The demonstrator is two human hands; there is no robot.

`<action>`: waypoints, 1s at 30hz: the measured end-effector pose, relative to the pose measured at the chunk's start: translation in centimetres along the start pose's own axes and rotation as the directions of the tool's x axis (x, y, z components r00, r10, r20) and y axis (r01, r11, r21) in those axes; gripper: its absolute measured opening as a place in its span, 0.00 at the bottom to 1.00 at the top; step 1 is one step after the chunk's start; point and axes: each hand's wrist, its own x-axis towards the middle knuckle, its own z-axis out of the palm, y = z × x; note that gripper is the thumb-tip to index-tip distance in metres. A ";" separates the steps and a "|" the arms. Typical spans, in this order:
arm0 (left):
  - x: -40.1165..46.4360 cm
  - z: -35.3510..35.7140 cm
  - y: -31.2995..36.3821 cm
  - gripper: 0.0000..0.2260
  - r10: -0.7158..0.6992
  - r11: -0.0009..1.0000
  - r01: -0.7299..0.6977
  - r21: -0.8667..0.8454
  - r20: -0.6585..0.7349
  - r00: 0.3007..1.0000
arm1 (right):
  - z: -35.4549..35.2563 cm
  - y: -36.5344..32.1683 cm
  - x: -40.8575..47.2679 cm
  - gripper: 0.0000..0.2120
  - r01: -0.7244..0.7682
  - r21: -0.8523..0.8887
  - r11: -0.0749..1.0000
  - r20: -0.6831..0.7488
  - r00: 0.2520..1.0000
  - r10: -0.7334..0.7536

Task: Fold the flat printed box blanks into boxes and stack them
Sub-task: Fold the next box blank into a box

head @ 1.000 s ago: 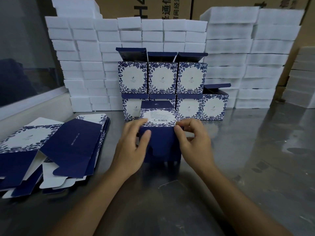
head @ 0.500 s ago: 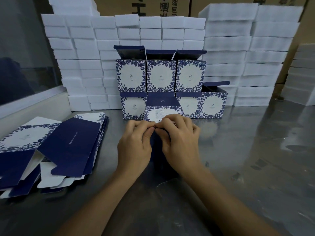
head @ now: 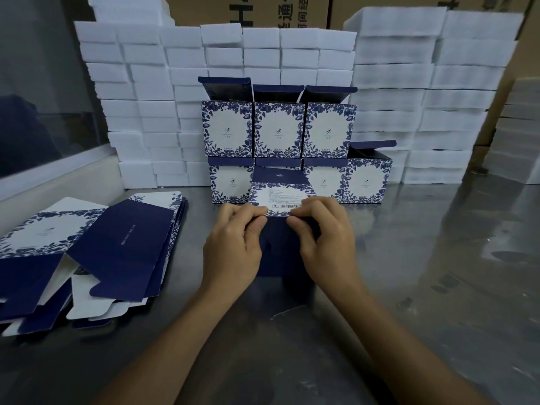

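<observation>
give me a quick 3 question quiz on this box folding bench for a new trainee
1. True or false: both hands grip the box being folded.
2. How many folded boxes form the top row of the stack?
   A. two B. three C. five
3. Fill in: the flat blanks lie on the table to the person's ____.

Key
1. True: the left hand and right hand pinch its upper edge, near the barcode panel.
2. B: three, with lids open.
3. Left.
</observation>
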 end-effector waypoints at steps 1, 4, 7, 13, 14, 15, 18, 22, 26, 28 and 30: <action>0.0 0.0 0.0 0.06 0.001 1.000 -0.001 0.000 0.002 1.000 | 0.0 -0.1 0.1 0.02 -0.013 0.007 1.000 0.000 1.000 0.013; 0.0 0.1 -0.1 0.06 0.000 1.000 0.000 -0.007 0.005 1.000 | 0.1 -0.2 0.2 0.03 -0.027 0.030 0.999 -0.016 0.999 0.028; 0.1 0.2 -0.3 0.05 0.002 1.000 -0.002 -0.023 -0.001 1.000 | 0.0 0.1 -0.1 0.01 -0.032 0.033 0.999 -0.055 0.998 0.034; -0.2 0.2 -0.8 0.03 -0.017 0.998 0.014 -0.065 -0.046 0.999 | -0.5 1.2 -0.5 0.06 -0.171 0.206 0.964 -0.160 0.965 0.205; -0.2 0.3 -0.9 0.03 -0.023 0.997 0.019 -0.073 -0.053 0.998 | -0.4 1.3 -0.4 0.08 -0.183 0.231 0.955 -0.168 0.960 0.225; -0.3 0.4 -1.0 0.04 -0.026 0.997 0.021 -0.080 -0.059 0.998 | -0.4 1.3 -0.4 0.11 -0.184 0.243 0.953 -0.174 0.958 0.229; -0.5 0.6 -1.4 0.10 -0.066 0.992 0.059 -0.113 -0.056 0.996 | -0.4 1.4 -0.5 0.15 -0.216 0.283 0.934 -0.137 0.955 0.262; -1.4 0.8 -2.6 0.25 -0.235 0.957 0.236 -0.170 0.031 0.972 | -0.5 2.3 -1.2 0.19 -0.375 0.363 0.853 0.075 0.924 0.374; -1.7 1.0 -3.0 0.32 -0.273 0.944 0.284 -0.166 0.086 0.958 | -0.3 3.1 -1.3 0.18 -0.471 0.260 0.843 0.186 0.881 0.435; -1.7 1.0 -2.9 0.33 -0.259 0.947 0.271 -0.172 0.087 0.962 | -0.2 3.2 -1.4 0.20 -0.467 0.222 0.856 0.187 0.882 0.433; -1.7 0.9 -2.8 0.35 -0.269 0.948 0.280 -0.151 0.089 0.959 | -0.1 3.1 -1.4 0.22 -0.446 0.168 0.879 0.187 0.890 0.416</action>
